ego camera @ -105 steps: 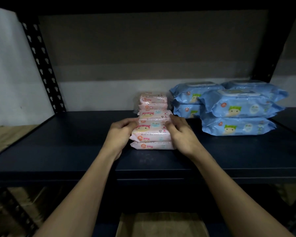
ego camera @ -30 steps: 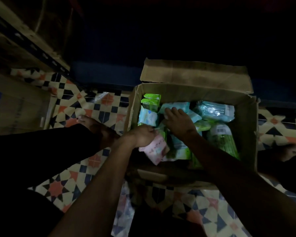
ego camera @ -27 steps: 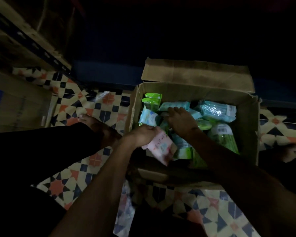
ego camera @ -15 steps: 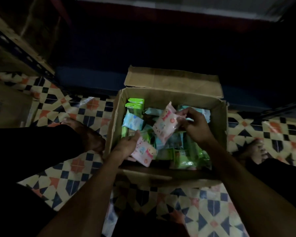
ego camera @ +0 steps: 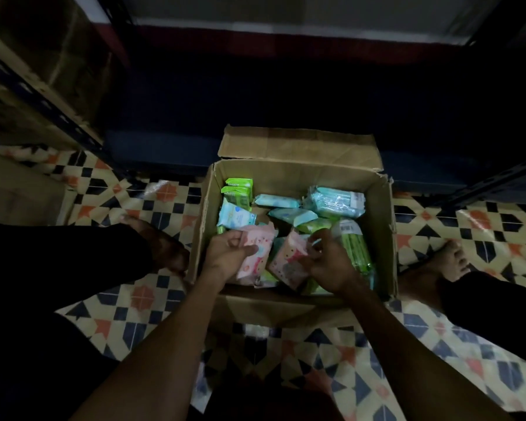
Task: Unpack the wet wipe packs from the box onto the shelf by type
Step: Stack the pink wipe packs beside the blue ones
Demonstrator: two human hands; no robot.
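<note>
Both hands now hold pink packs over the box (ego camera: 380,226).
Left hand (ego camera: 225,256) grips one (ego camera: 255,253); right hand (ego camera: 328,262) has drawn its pack (ego camera: 286,262) closer, ready for shelving.

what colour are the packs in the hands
Pink, with small printed spots: one pack in the left hand, another in the right hand. Head view.

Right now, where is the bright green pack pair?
The green packs stand in the cardboard box's far-left corner, just beyond a light blue pack.
</note>
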